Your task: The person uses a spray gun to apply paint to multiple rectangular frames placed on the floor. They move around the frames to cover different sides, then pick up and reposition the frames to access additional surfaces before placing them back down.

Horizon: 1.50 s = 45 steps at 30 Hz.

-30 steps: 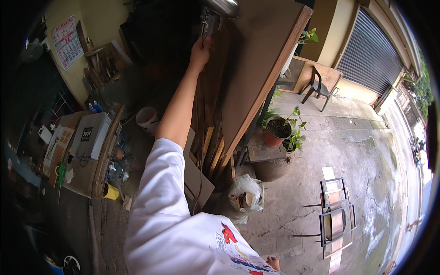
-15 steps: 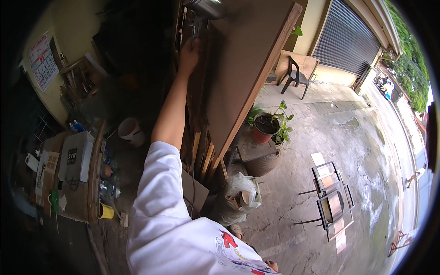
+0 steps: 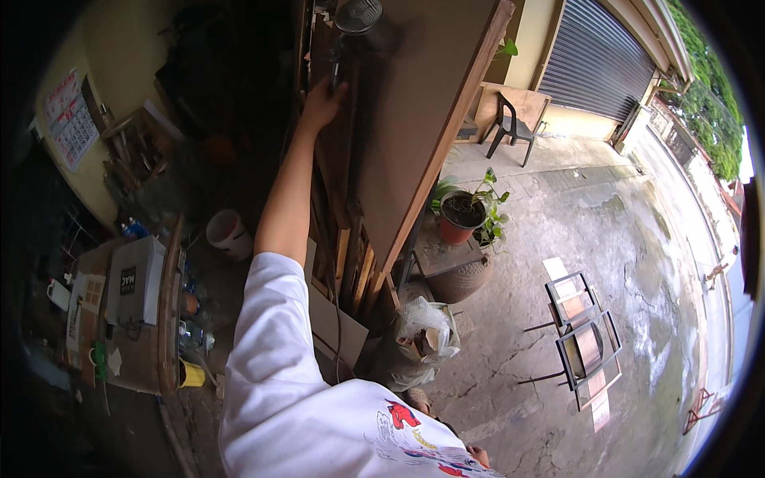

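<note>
My left arm, in a white sleeve, stretches up and away along a tall brown board [image 3: 422,103]. At its end my left hand [image 3: 323,105] is closed round the grip of a spray gun [image 3: 336,68]. A round silver cup [image 3: 358,16] sits on the gun, its ridged end showing. The gun lies close to the board's shaded face; whether they touch I cannot tell. A thin dark hose [image 3: 339,338] hangs below near my sleeve. My right hand is not in view.
Wood strips [image 3: 351,263] lean under the board. A potted plant [image 3: 460,217] and a full plastic bag [image 3: 418,342] stand right of it. Black metal frames [image 3: 586,342] lie on the concrete, with a plastic chair [image 3: 510,127] behind. A cluttered bench [image 3: 143,350] and bucket [image 3: 229,233] are left.
My left hand with the spray gun has come slightly lower and left. The cup has turned and shows its ridged end more fully. The whole view has shifted a little.
</note>
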Motion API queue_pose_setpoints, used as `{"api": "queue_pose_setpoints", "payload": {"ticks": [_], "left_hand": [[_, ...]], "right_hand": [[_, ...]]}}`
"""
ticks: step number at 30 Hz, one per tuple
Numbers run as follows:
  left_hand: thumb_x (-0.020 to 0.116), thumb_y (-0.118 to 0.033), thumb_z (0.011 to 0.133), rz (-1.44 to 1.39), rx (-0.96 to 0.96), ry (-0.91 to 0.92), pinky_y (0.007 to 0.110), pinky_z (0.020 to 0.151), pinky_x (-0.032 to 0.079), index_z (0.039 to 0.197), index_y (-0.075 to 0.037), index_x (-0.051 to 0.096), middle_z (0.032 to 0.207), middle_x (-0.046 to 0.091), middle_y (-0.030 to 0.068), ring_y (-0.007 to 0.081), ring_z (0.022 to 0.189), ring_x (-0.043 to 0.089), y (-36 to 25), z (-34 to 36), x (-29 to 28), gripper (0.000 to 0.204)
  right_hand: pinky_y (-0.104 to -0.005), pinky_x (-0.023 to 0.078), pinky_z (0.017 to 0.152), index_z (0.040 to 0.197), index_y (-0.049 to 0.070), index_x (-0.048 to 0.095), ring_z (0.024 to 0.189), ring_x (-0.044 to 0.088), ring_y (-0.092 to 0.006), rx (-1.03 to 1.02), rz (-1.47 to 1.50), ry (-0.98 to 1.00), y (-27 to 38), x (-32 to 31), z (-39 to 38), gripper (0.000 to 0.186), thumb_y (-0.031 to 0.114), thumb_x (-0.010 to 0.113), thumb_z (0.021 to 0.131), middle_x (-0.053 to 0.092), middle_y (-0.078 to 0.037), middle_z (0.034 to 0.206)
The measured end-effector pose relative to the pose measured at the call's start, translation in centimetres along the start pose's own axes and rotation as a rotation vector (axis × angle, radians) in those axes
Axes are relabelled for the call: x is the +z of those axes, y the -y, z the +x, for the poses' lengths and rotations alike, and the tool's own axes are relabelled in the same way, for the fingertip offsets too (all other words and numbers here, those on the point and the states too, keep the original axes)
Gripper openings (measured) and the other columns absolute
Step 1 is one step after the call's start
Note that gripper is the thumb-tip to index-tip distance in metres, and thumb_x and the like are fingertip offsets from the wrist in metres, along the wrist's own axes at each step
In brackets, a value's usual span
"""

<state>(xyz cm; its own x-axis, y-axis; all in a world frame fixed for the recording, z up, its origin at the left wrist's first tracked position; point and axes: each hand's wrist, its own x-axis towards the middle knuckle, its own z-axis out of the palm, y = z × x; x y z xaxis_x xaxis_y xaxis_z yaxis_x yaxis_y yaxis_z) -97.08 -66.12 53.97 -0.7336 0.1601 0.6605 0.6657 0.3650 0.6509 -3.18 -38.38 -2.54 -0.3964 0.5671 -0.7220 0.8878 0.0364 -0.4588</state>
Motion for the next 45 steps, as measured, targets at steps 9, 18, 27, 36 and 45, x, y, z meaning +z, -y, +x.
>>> {"api": "queue_pose_setpoints", "payload": {"ticks": [9, 18, 27, 36, 45], "left_hand": [[0.068, -0.032, 0.095, 0.08, 0.059, -0.176, 0.045, 0.101, 0.049, 0.13, 0.004, 0.056, 0.122, 0.067, 0.0267, 0.0404, 0.12, 0.063, -1.8, -1.3, 0.7, 0.052], [0.069, -0.022, 0.094, -0.064, 0.168, -0.522, 0.042, 0.104, 0.044, 0.126, 0.006, 0.055, 0.122, 0.061, 0.0242, 0.0351, 0.118, 0.061, -3.3, -9.6, 2.9, 0.045], [0.061, -0.024, 0.096, 0.269, -0.674, -0.214, 0.042, 0.092, 0.05, 0.109, 0.004, 0.062, 0.109, 0.067, 0.0226, 0.0346, 0.103, 0.066, 5.5, -63.6, 5.7, 0.031], [0.061, -0.029, 0.096, 0.379, -1.566, 0.745, 0.042, 0.084, 0.054, 0.1, 0.002, 0.068, 0.101, 0.072, 0.0208, 0.0322, 0.093, 0.069, -8.4, -94.9, 5.8, 0.032], [0.062, -0.033, 0.102, -0.037, -1.274, 0.981, 0.031, 0.062, 0.051, 0.104, -0.005, 0.065, 0.085, 0.068, 0.0036, 0.0131, 0.072, 0.062, -15.2, -87.0, 26.2, 0.028]], "right_hand": [[-0.0383, 0.055, 0.077, 0.105, -0.004, 0.076, 0.085, 0.074, -0.0251, -0.054, -0.068, -0.052, -0.9, 0.5, -0.5, 0.047, 0.041, 0.068, 0.095, 0.077, -0.019, 0.091], [-0.034, 0.057, 0.065, 0.105, -0.006, 0.071, 0.071, 0.073, -0.0209, 0.055, 0.1, -0.033, 7.6, -0.6, -8.8, 0.036, 0.029, 0.065, 0.098, 0.076, -0.015, 0.085], [-0.0429, 0.055, 0.091, 0.115, 0.003, 0.073, 0.1, 0.073, -0.0347, 0.193, 0.069, 0.016, 0.5, -1.4, -8.2, 0.044, 0.042, 0.062, 0.098, 0.076, -0.02, 0.105], [-0.0389, 0.057, 0.084, 0.119, -0.001, 0.07, 0.094, 0.075, -0.0297, 0.083, 0.025, 0.002, -7.0, -8.2, -4.9, 0.043, 0.036, 0.061, 0.099, 0.076, -0.02, 0.104], [-0.0334, 0.059, 0.068, 0.118, -0.006, 0.064, 0.075, 0.074, -0.022, 0.235, 0.429, -0.234, -17.3, -26.7, 1.4, 0.039, 0.03, 0.061, 0.102, 0.074, -0.015, 0.096]]}}
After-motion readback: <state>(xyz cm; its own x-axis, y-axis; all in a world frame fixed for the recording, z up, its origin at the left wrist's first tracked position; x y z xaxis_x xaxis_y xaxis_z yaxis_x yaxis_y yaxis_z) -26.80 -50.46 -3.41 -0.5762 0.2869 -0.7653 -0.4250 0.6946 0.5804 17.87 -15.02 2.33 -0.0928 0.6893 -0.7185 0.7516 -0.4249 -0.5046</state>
